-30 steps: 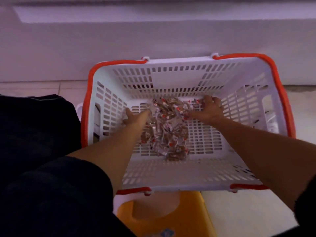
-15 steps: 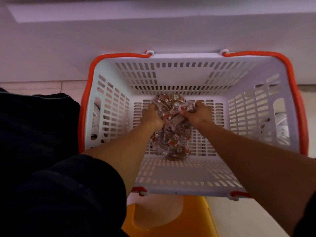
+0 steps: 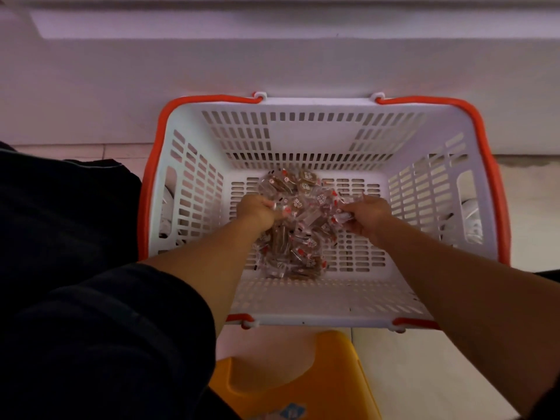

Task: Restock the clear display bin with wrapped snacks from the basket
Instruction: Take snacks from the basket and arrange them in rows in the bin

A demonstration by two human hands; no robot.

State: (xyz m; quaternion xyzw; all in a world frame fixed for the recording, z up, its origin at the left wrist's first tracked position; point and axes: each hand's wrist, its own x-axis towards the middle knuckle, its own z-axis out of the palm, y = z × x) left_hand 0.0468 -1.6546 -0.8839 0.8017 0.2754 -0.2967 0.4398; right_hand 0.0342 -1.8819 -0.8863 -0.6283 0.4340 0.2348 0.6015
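I have both hands down in the white basket [image 3: 194,189]. My left hand [image 3: 257,210] has its grip clamped on wrapped snacks [image 3: 298,231] at the pile's left edge; my right hand [image 3: 368,215] pinches some at its right, the heap lying between them.

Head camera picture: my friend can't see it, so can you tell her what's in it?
Two bare hands, left and right, each grip a bunch of wrapped snacks from a pile at the bottom of a white basket with orange handles. The basket stands on a pale floor by a white wall, with a yellow stool just in front.
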